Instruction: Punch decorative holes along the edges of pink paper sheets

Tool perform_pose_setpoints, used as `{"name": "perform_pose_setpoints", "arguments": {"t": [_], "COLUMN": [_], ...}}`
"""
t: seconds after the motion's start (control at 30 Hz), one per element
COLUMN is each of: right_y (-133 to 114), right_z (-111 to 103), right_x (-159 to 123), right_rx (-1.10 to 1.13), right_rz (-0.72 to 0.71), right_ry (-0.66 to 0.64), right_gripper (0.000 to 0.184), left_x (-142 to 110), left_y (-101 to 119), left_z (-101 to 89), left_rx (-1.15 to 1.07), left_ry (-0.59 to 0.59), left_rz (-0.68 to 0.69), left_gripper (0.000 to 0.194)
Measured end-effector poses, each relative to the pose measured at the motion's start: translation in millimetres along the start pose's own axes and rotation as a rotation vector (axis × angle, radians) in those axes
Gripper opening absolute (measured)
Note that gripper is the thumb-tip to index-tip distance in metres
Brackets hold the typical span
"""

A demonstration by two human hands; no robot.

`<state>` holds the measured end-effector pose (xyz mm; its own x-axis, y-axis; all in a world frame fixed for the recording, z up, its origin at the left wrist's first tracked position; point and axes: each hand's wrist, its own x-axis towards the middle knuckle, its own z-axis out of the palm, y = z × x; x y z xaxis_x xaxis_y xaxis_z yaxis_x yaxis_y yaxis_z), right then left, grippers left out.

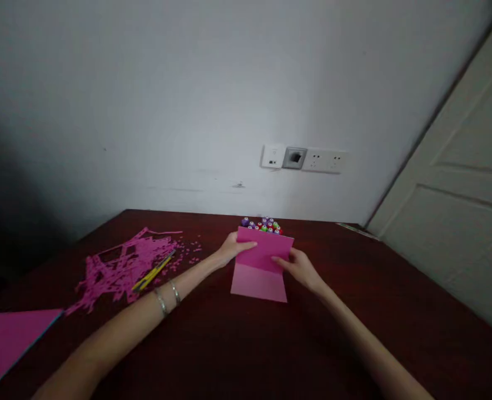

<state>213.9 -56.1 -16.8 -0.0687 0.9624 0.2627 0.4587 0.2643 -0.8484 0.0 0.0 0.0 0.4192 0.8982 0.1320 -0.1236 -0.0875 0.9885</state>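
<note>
Left to right: pink paper at the near left corner of the desk; pink strips toward its left edge; left hand grasping the left margin of a creased pink sheet, central, toward the far edge; right hand pinching the right margin. Likely weighs little, bends easily; calls for gentle hold at opposite margins.

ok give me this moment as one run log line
left hand: holds pink paper at left edge | right hand: holds right edge | paper: creased across | to left: pink scraps, yellow tool
</note>
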Motion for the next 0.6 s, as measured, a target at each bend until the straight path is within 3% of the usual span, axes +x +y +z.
{"name": "perform_pose_setpoints", "arguments": {"t": [0.1,0.2,0.43,0.6], "right_y": [-0.2,-2.8,-7.8,-4.6], "right_z": [3.3,-1.0,-24.7,-18.6], "right_x": [-4.1,-5.9,-14.0,-29.2], "right_rx": [0.013,0.050,0.124,0.104], "right_rz": [0.004,0.021,0.182,0.266], "right_ry": [0.000,0.000,-0.039,-0.139], "right_gripper": [0.032,0.030,0.035,0.033], "left_x": [-1.9,2.1,15.0,23.7], "left_y": [-14.3,-19.4,-12.0,-15.2], "left_z": [-2.4,-12.0,-39.8,-41.8], "left_rx": [0.000,0.136,1.018,1.251], "left_ry": [-0.017,-0.121,-0.200,-0.279], "left_rz": [0.004,0.014,0.173,0.104], "left_gripper": [0.032,0.027,0.024,0.039]}}
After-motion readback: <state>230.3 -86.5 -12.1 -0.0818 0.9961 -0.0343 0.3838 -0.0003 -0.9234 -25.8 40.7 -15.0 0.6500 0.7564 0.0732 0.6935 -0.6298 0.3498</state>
